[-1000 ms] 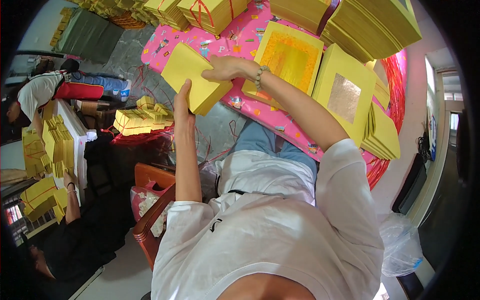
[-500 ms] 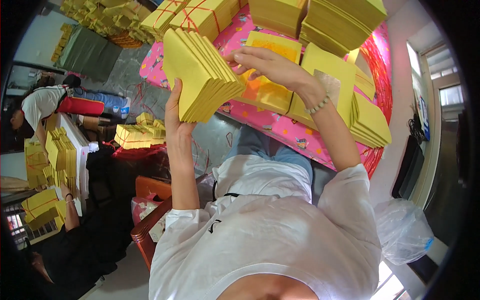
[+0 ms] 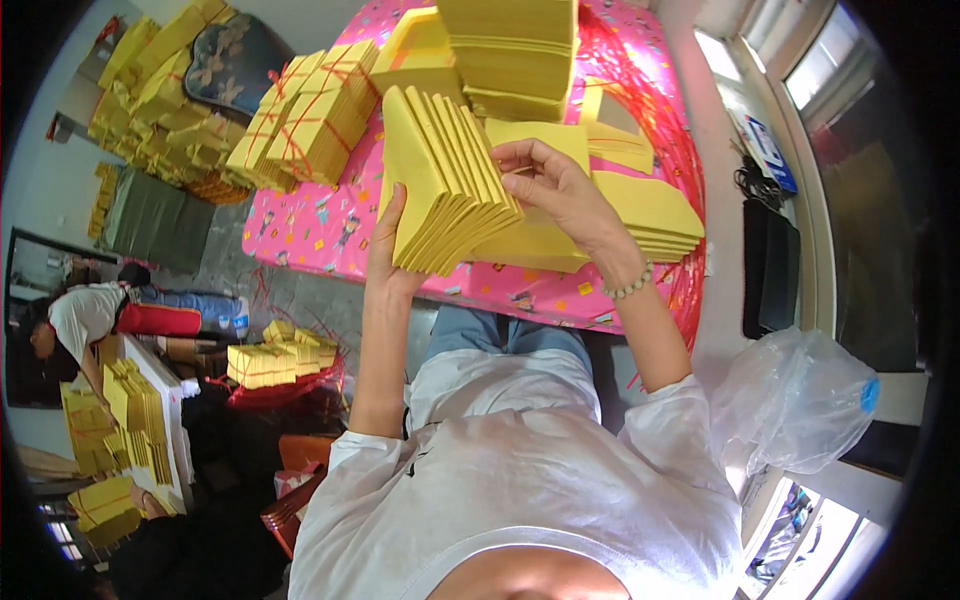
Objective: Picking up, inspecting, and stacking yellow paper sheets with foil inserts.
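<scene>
My left hand (image 3: 392,245) grips a fanned stack of folded yellow paper (image 3: 435,190) from its left side, thumb on the front face. The stack is held upright above the table's front edge, its several folded layers spread apart along the top. My right hand (image 3: 570,195), with a beaded bracelet at the wrist, has its fingers bent and pinched against the stack's right edge. Behind that hand lies a flat yellow pile (image 3: 540,245), partly covered by the stack. Another layered yellow pile (image 3: 645,215) lies to its right.
A pink patterned cloth (image 3: 330,225) covers the table. Red-tied bundles (image 3: 325,115) stand back left, a tall yellow pile (image 3: 510,60) at the back, red strands (image 3: 640,85) on the right. A plastic bag (image 3: 800,400) is at right. Two people work at left, one in black (image 3: 190,540).
My view has swung right, and the table shows more squarely ahead. The right hand's fingers, loosely spread beside the stack before, are now bent in against its edge. The left hand keeps its hold.
</scene>
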{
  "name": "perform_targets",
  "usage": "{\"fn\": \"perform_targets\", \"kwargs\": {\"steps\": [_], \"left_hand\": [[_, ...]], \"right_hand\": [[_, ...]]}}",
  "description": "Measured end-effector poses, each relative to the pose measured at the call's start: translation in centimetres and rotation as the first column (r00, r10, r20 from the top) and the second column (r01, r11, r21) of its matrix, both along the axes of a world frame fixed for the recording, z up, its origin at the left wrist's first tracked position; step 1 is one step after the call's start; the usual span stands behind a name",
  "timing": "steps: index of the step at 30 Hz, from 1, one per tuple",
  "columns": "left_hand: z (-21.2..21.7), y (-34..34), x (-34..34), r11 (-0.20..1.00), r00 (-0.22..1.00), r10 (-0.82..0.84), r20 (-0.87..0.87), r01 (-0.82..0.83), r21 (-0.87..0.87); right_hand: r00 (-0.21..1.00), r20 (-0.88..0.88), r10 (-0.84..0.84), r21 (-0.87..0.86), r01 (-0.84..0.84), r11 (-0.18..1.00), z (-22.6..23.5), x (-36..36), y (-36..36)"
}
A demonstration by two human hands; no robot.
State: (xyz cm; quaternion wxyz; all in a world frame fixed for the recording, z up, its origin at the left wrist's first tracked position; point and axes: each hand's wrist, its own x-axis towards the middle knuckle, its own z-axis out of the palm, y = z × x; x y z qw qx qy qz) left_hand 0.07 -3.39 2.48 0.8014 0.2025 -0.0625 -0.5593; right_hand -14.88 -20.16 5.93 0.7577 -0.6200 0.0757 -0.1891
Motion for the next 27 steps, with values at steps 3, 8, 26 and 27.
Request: {"fn": "perform_targets", "kwargs": {"steps": [3,8,26,27], "left_hand": [[0.0,-2.3,-1.5,0.996,0.995,-0.085,-0.045,0.085,0.008],[-0.2,-5.2,-3.3,0.982,0.978,-0.186,-0.094,0.189,0.015],[-0.2,-8.8,-5.9,0.929,0.938,-0.343,-0.051,0.346,0.133],[-0.3,-8.6,-5.8,0.921,0.934,-0.352,-0.064,0.358,0.154]], "right_hand": [[0.995,0.052,-0.08,0.044,0.078,0.996,-0.8,-2.0,-1.3],[0.98,0.068,-0.188,0.134,0.178,0.975,-0.7,-4.9,-2.8],[0.868,-0.03,-0.495,-0.025,0.494,0.869,-0.6,-9.1,-2.7],[0.867,-0.047,-0.495,-0.019,0.495,0.869,-0.6,-9.1,-2.5]]}}
